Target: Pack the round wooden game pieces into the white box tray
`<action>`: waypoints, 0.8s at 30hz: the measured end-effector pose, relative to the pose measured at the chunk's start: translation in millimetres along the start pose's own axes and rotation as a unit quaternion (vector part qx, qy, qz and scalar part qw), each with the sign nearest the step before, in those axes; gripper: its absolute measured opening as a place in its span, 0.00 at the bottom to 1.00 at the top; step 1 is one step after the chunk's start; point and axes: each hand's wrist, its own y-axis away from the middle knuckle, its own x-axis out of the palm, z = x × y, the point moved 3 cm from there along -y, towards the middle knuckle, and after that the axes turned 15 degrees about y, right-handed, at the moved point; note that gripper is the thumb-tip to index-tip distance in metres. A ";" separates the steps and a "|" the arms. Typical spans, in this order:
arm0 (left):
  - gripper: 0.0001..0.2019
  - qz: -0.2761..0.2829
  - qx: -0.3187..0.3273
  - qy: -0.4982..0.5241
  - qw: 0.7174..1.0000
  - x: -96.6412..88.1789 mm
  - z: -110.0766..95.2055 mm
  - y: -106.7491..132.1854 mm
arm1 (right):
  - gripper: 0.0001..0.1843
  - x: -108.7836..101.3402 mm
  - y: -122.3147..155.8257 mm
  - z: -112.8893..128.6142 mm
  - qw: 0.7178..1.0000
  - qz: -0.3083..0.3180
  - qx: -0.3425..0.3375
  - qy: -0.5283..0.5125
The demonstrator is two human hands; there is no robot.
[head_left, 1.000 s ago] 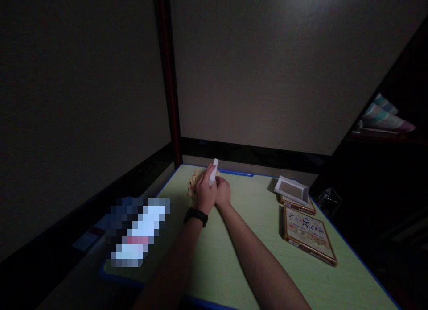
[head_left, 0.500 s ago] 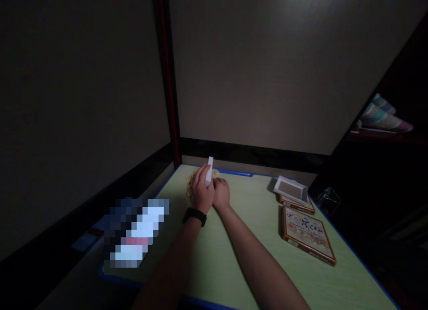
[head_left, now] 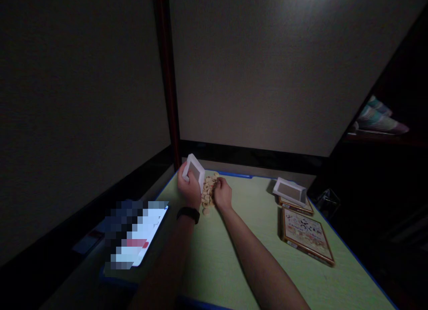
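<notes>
My left hand [head_left: 187, 188], with a black watch on the wrist, grips a small white box tray [head_left: 195, 170] and holds it tilted up above the far left of the green table [head_left: 234, 252]. A pile of small pale wooden pieces [head_left: 207, 192] lies on the table right beside it. My right hand [head_left: 222, 195] rests curled against the right side of the pile, fingers closed at the pieces; what they hold is hidden.
A second white box tray [head_left: 289, 191] sits on a framed board at the far right, with another framed printed board [head_left: 306, 234] in front of it. A lit, blurred-out screen [head_left: 137, 234] lies at the table's left edge. Dim walls and a dark red post [head_left: 167, 78] stand close behind.
My left hand has swung the white tray to the left and lifted it off the pile, so the wooden pieces now show on the table. My right hand stays at the pile.
</notes>
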 end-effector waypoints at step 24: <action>0.19 0.351 -0.227 0.025 0.908 38.8 -11.3 87.3 | 0.21 -145.2 -12.5 -84.1 0.911 0.145 -0.067 0.379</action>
